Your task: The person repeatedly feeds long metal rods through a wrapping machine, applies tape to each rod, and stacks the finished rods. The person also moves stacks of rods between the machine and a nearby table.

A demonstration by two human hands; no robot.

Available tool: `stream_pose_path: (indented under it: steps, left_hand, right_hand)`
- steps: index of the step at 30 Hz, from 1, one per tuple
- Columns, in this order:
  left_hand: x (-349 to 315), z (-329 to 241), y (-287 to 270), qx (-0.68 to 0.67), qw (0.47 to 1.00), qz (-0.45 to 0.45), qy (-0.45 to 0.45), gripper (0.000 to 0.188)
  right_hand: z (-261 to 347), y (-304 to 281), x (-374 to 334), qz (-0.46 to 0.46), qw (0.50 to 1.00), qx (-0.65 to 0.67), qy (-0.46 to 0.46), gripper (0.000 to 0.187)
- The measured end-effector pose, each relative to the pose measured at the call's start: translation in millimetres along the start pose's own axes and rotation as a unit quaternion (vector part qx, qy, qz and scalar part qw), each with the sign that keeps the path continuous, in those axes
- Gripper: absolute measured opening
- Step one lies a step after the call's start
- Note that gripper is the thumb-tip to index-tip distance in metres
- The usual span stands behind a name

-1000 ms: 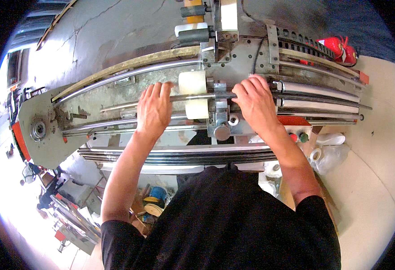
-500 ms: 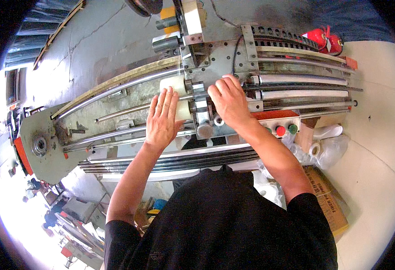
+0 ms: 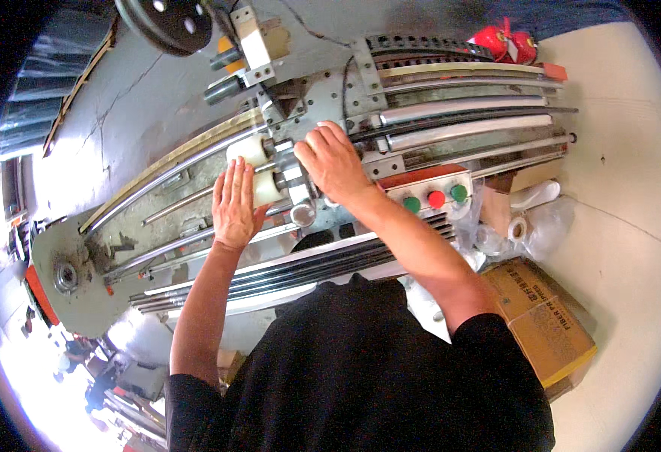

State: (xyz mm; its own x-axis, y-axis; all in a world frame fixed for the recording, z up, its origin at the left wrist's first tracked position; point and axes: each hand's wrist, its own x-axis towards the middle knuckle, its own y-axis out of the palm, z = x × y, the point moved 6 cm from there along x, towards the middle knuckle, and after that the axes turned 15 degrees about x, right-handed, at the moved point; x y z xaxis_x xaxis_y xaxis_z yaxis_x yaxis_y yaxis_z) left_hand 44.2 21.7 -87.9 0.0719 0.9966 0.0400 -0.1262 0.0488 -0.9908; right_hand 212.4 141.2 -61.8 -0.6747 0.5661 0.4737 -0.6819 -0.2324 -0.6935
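Observation:
My left hand (image 3: 233, 207) lies flat with its fingers stretched out, the fingertips against two pale rollers (image 3: 248, 151) on the long machine. Just right of the rollers stands a bright metal clamp block (image 3: 291, 169) with a round knob (image 3: 303, 215) at its near end. Over the block's right side my right hand (image 3: 336, 166) is closed, fingers curled under; its grip is hidden from above. A black rod (image 3: 458, 123) runs from beside that hand to the right, between two silver cylinders (image 3: 470, 134).
Below my right forearm, a white control box (image 3: 448, 183) carries green and red buttons. Long dark rods (image 3: 330, 265) lie along the machine's near side. A cardboard box (image 3: 526, 313) and plastic-wrapped rolls stand at right, red fire extinguishers (image 3: 522, 47) behind. A black wheel (image 3: 169, 26) hangs at the far left.
The view has shifted, so the machine and both hands appear farther left. My left hand stays flat by the rollers and my right hand stays closed beside the clamp block.

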Motion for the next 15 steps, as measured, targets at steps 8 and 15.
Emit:
stream_pose_path:
  steps: [8,15]
  left_hand:
    - [-7,0,4,0.016,1.0,-0.005,-0.026,0.088]
    - [-9,0,-7,0.014,1.0,-0.013,-0.01,0.089]
  right_hand:
    - [5,-126,-138,-0.168,0.964,-0.004,0.208,0.045]
    - [-55,-145,-261,0.092,0.829,-0.239,0.497,0.063]
